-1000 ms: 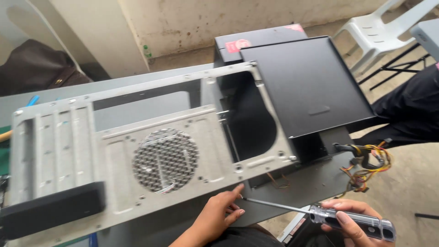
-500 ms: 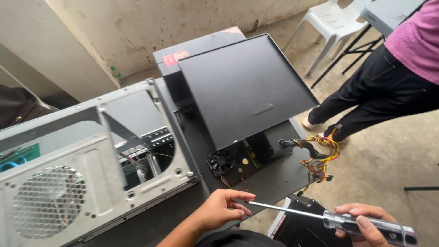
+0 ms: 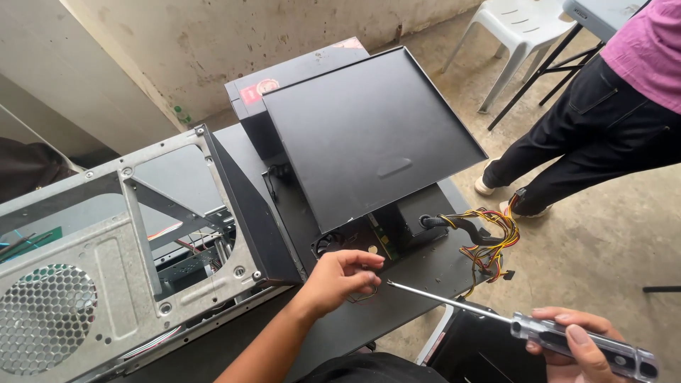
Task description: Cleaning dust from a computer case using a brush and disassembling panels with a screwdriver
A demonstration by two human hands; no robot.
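Concrete floor, dark counter [image 3: 425,273]: right hand [image 3: 578,347] is gripping screwdriver [image 3: 496,319] handle, tip aiming at left hand [image 3: 340,280], whose fingers are pinching closed, steadying something unclear.

A makeshift repair spot with bare concrete floor [image 3: 610,241] and stained wall [image 3: 213,50]: beyond the screwdriver-holding hand [image 3: 578,347], a stripped computer case [image 3: 106,269], loose side panel [image 3: 369,135], plastic chair [image 3: 521,35].

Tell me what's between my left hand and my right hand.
In the head view, the screwdriver's metal shaft spans the gap: the right hand grips its clear handle, and the tip nearly reaches the left hand.
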